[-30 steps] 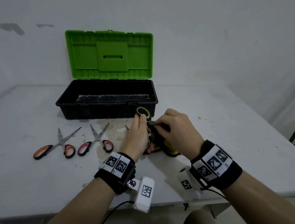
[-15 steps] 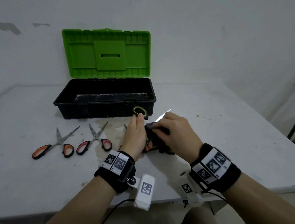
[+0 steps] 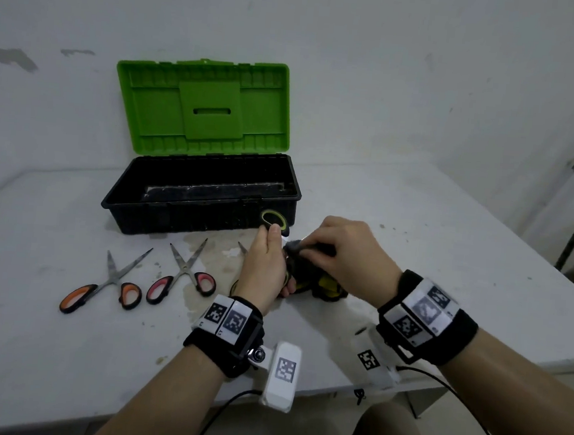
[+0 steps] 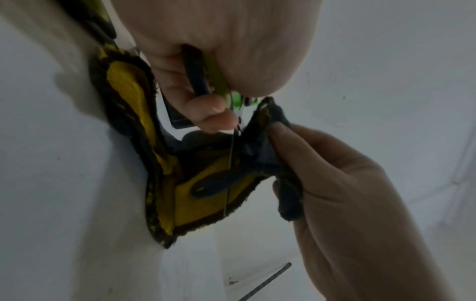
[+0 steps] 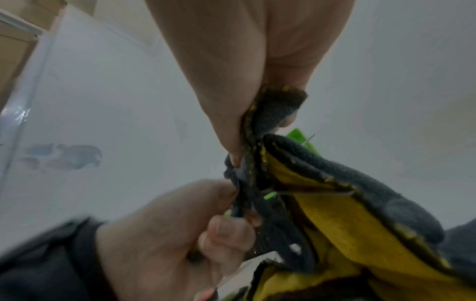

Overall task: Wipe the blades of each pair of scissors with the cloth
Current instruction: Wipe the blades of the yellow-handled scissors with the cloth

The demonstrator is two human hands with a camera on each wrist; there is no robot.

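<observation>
Green-handled scissors (image 3: 273,220) gripped steady by left hand (image 3: 266,267) so cloth (image 4: 195,179), pinched in right hand (image 3: 344,256), can be drawn along the blade.

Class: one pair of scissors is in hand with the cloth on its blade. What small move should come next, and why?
Probably slide the cloth along the blade toward its tip: the right hand pinches it round the blade near the handle of the green-handled scissors, which the left hand grips.

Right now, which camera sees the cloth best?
The left wrist view: the cloth shows its yellow and dark sides, draped over a blade. The right wrist view shows it close and bunched; the head view mostly hides it behind the hands.
</observation>
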